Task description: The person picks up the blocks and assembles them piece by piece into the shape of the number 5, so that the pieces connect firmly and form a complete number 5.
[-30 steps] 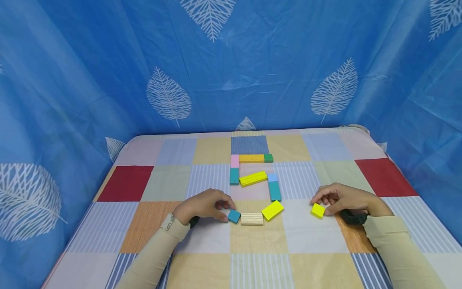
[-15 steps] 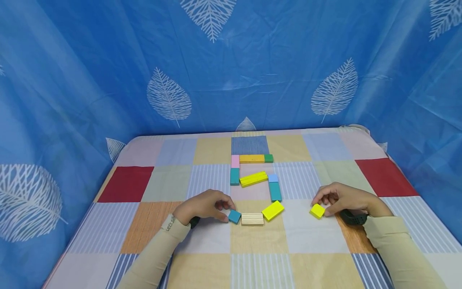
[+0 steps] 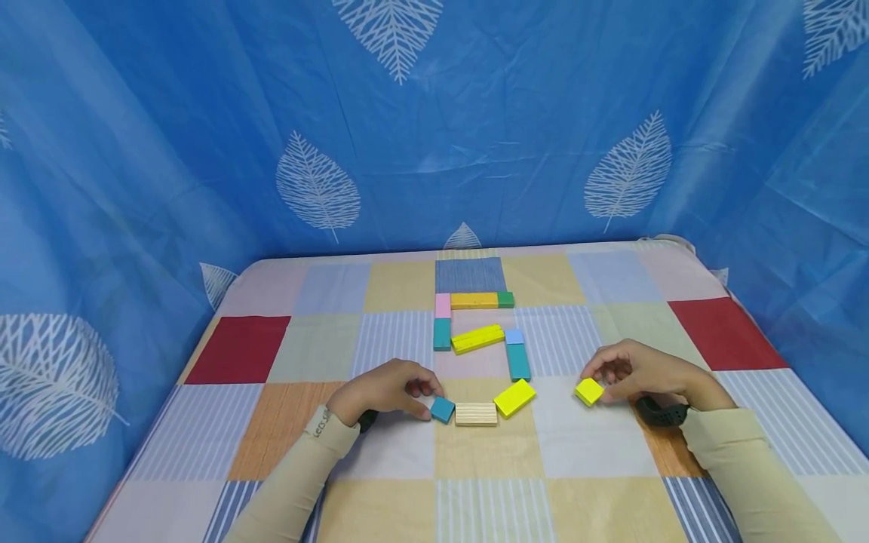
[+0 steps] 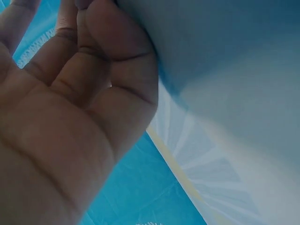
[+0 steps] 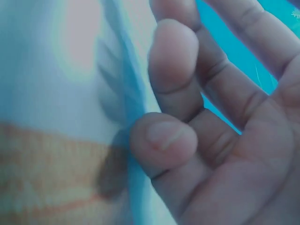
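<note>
In the head view, my left hand [image 3: 394, 388] holds a small blue block [image 3: 443, 409] between thumb and index finger. That block lies at an angle against the left end of a plain ridged wooden block [image 3: 476, 414]. My right hand [image 3: 641, 373] pinches a small yellow block [image 3: 589, 391] by its right side, at or close to the cloth. A longer yellow block [image 3: 514, 398] slants up from the wooden block's right end. Both wrist views show the left palm and curled fingers [image 4: 117, 70] and the right thumb and fingers [image 5: 173, 56], but neither held block.
Farther back on the patchwork cloth [image 3: 380, 501], more blocks form a line: teal [image 3: 518, 362], light blue [image 3: 514, 336], slanted yellow [image 3: 478, 338], teal [image 3: 442, 334], pink [image 3: 443, 305], orange [image 3: 474, 301] and green [image 3: 505, 300]. A blue leaf-patterned curtain [image 3: 475, 151] surrounds the table.
My right hand has moved slightly left, and the small yellow block has gone with it. The left hand and the blue block stay in place; the whole view shifts down a little.
</note>
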Motion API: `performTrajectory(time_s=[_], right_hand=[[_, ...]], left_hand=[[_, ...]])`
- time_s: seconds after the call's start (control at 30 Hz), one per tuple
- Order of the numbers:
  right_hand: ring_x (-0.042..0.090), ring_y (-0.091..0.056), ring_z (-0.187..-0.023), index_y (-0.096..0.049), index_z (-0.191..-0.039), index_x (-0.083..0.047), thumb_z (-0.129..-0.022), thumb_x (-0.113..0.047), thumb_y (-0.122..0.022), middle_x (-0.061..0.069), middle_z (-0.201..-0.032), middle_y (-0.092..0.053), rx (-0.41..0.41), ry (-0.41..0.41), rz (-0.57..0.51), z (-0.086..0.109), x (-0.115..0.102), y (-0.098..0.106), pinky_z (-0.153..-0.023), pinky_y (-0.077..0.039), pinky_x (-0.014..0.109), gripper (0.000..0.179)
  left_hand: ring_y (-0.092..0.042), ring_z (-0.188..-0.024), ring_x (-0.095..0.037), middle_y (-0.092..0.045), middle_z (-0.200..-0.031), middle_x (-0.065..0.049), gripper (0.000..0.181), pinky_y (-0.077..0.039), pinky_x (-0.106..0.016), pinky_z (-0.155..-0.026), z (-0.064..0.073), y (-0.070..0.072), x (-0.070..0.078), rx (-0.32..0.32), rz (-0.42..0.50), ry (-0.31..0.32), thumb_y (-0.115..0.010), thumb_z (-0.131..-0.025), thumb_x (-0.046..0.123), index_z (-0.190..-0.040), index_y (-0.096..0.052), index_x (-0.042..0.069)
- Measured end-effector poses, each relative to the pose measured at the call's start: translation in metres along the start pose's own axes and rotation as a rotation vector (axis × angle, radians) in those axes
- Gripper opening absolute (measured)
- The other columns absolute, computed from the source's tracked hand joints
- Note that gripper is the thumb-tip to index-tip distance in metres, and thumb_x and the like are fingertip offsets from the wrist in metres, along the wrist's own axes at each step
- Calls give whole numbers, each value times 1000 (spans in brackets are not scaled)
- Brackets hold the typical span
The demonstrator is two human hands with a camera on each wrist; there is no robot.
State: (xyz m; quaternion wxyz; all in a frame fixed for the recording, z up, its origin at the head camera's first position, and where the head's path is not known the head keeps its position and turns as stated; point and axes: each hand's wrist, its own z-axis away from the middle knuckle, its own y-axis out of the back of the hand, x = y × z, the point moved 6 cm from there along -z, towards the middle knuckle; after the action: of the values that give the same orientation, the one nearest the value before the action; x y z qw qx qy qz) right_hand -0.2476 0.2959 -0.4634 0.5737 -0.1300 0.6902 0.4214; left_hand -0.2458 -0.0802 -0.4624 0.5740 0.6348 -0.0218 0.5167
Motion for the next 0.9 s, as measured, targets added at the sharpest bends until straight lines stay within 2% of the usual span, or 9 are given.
performTrajectory(time_s=[0.27, 0.53, 0.77, 0.9], right_hand=[[19, -60, -84, -75, -117, 4, -93, 4, -80, 14, -92, -65, 43, 9, 42, -8, -5, -2, -71, -54, 24, 25], [17, -58, -81, -73, -117, 8, -91, 3, -81, 14, -90, -62, 85, -40, 22, -22, -9, -7, -70, -51, 20, 28], [16, -56, -81, -73, -119, 9, -91, 1, -84, 8, -92, -61, 98, -104, 22, -35, -10, -12, -70, -49, 21, 31], [15, -54, -79, -74, -118, 9, -90, 3, -83, 8, -92, -61, 96, -88, 54, -42, -10, -13, -69, -48, 21, 31]], left_hand=[[-53, -87, -7, -62, -94, 6, 21, -50, -23, -83, -1, -1, -1, -6, 2, -8, -87, -92, 6, -111, -78, 9], [-52, -86, -6, -62, -93, 6, 22, -50, -22, -82, -1, -2, -2, -6, -1, -25, -86, -92, 6, -112, -78, 8], [-51, -85, -5, -61, -93, 6, 22, -49, -22, -81, -1, -2, -2, -8, 4, -23, -86, -92, 6, -112, -78, 8], [-51, -84, -4, -61, -93, 6, 22, -49, -22, -81, -1, -2, -3, -6, 3, -20, -86, -92, 6, -113, -78, 8]])
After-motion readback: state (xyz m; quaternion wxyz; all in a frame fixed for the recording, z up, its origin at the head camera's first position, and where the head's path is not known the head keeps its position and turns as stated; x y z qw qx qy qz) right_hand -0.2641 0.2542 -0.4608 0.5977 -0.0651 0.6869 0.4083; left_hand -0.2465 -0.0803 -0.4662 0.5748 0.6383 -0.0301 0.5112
